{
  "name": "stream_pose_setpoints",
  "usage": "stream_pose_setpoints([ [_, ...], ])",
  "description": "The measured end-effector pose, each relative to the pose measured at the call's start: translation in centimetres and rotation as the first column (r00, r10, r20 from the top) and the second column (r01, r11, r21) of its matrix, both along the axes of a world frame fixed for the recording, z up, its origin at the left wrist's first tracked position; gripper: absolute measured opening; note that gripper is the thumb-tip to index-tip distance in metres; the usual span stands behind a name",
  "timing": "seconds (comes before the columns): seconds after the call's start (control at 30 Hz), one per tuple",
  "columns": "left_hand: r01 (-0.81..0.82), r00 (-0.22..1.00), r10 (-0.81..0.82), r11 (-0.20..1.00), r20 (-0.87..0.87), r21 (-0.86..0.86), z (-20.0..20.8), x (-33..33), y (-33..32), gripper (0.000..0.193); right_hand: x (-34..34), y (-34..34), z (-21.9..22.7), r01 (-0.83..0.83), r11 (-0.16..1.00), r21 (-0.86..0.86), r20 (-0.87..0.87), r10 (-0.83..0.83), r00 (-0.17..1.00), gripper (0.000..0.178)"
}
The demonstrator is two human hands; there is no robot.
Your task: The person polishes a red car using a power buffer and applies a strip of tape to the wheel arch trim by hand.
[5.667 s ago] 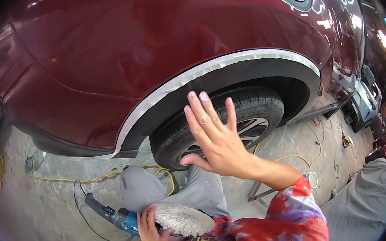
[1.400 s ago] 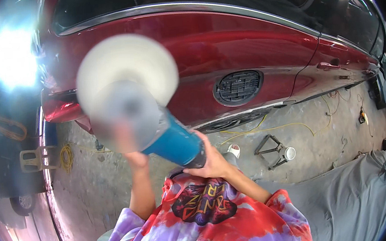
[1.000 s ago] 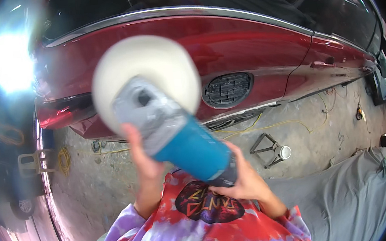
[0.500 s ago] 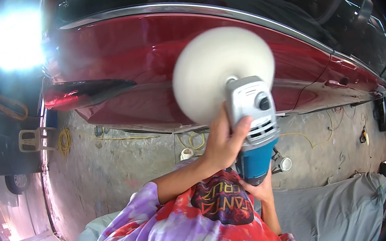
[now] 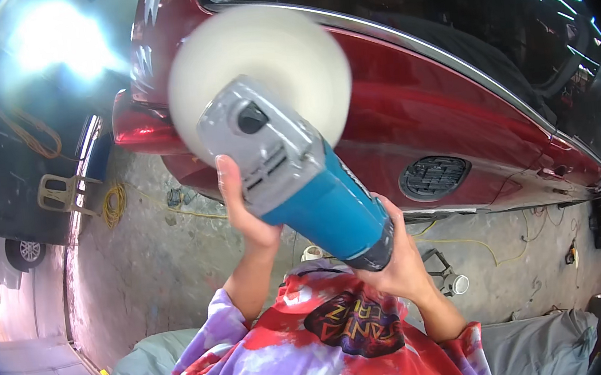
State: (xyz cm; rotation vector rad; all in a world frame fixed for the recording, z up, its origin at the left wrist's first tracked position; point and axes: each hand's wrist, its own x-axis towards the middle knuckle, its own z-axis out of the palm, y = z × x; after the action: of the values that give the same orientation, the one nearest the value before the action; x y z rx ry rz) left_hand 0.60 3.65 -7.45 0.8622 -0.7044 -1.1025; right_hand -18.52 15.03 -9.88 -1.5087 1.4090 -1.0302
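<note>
A corded-style rotary polisher with a blue body (image 5: 328, 210), a grey head and a round white pad (image 5: 294, 60) is tilted up to the left in front of me. My left hand (image 5: 249, 218) grips it beside the grey head, thumb up along the side; its other fingers are hidden beneath. My right hand (image 5: 398, 261) is wrapped round the dark rear end. The pad looks blurred and covers part of a car's glossy red bodywork (image 5: 393, 97), near the window's chrome trim. Whether pad and paint touch, I cannot tell.
A dark ribbed oval (image 5: 435, 177) shows on the red side. At the left are the car's red tail light (image 5: 139, 120), a beige plastic chair (image 5: 63, 194) and a coiled yellow cord (image 5: 114, 205). A round-headed lamp-like object (image 5: 457, 284) and grey sheeting (image 5: 540, 345) lie behind.
The polisher has moved left and up toward the car's rear corner, its head now tilting left. Both hands stay on it. My view has shifted, uncovering the dark oval.
</note>
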Motion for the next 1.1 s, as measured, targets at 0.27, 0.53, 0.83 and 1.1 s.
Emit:
stream_pose_setpoints([
  [0.27,-0.001,0.982,-0.013,0.997,-0.188,-0.074,0.8,2.9,-0.2,0.063,1.8,-1.1,1.7,-0.15,0.986,0.071,-0.157,0.16,0.975,0.103],
  [0.53,-0.001,0.984,-0.038,0.977,-0.176,-0.215,4.4,7.3,-6.3,0.061,5.8,-7.0,5.2,-0.153,0.986,-0.068,-0.134,0.143,0.981,0.101],
  [0.83,-0.107,0.987,0.085,0.981,-0.135,-0.163,5.1,9.4,-5.7,0.061,8.4,-9.2,2.8,-0.262,0.964,-0.055,0.009,0.263,0.965,0.103],
  [1.1,-0.075,0.988,0.121,0.924,0.1,-0.376,12.8,8.0,-11.0,0.055,10.2,-13.5,4.5,-0.112,0.963,-0.246,0.301,0.186,0.935,0.107],
])
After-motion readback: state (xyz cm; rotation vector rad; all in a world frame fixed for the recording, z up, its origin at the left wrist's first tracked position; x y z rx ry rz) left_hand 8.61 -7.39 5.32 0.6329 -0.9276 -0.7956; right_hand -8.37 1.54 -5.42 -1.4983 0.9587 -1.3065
